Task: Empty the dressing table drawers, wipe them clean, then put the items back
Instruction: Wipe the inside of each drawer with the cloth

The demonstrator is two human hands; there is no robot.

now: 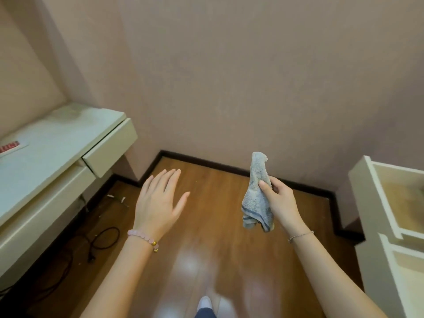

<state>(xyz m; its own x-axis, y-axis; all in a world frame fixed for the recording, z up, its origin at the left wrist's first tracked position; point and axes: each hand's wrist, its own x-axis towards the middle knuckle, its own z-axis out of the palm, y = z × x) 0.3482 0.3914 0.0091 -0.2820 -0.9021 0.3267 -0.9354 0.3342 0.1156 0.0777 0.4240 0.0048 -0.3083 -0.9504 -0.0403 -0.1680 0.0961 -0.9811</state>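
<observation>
My right hand [278, 203] grips a crumpled grey cloth [258, 196] with a dark stripe, held up over the wooden floor. My left hand [158, 203] hovers flat beside it with straight fingers, holding nothing. The white dressing table [46, 143] stands at the left; its right drawer [110, 150] is pulled out a little, and a lower front panel sits beneath. At the right edge a white unit [378, 203] shows two pulled-out drawers, the upper one [403, 196] with a bare brownish bottom.
A small red and white item [10, 146] lies on the dressing table top. A black cable [101, 239] curls on the floor under the table, with small bits of debris [117, 198] nearby. Pink walls and a dark skirting board close off the corner ahead.
</observation>
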